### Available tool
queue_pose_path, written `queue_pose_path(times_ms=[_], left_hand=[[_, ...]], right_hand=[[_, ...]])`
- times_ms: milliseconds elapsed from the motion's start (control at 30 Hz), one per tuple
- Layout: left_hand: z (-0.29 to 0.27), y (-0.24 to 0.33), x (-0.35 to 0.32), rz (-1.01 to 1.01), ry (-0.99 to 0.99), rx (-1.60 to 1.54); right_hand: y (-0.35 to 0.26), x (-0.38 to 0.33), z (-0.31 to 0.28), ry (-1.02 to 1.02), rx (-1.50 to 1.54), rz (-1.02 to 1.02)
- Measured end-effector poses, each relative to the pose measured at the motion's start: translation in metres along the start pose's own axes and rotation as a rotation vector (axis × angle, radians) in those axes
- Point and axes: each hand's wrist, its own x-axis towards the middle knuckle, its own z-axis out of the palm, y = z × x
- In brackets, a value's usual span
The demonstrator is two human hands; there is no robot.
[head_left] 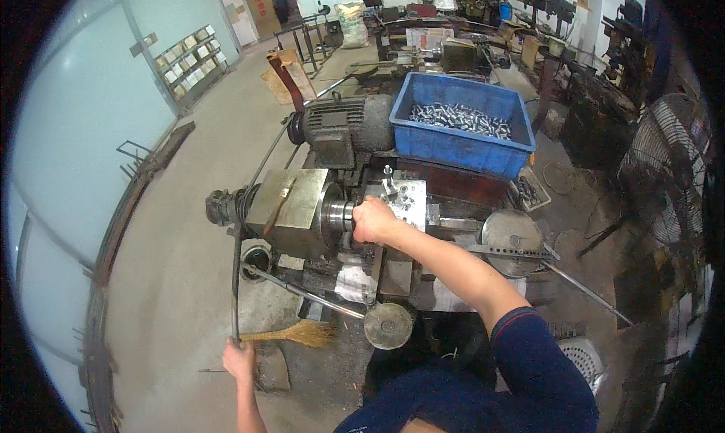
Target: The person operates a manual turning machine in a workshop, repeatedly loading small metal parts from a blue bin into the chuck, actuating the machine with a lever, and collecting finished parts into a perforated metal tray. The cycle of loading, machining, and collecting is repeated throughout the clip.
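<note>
In the head view, the right hand (373, 220) at frame centre is clenched at the lathe chuck (337, 215); what it grips stays hidden. The left hand (239, 357), lower left, grasps a long lever (236, 282), which looks stiff, heavy steel, best held at its end.

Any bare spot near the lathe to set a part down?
Free: concrete floor left of the lathe, up to the wall. Crowded: bed by the right hand; blue bin full of parts; broom and left hand on the lever below.
</note>
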Motion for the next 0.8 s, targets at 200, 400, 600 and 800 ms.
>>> queue_pose_path(times_ms=[200, 400, 600, 800], left_hand=[[0.032, -0.034, 0.012, 0.104, 0.111, -0.048], [-0.012, 0.025, 0.021, 0.310, -0.054, 0.238], [-0.035, 0.140, -0.008, 0.841, -0.425, -0.432], [0.054, 0.201, -0.022, 0.923, -0.554, -0.614]], right_hand=[[0.045, -0.024, -0.057, 0.179, -0.081, 0.120], [0.124, -0.065, -0.127, 0.660, -0.164, 0.160], [0.149, -0.170, -0.106, 0.592, 0.069, 0.103], [0.213, -0.361, -0.071, 0.440, 0.181, 0.795]])
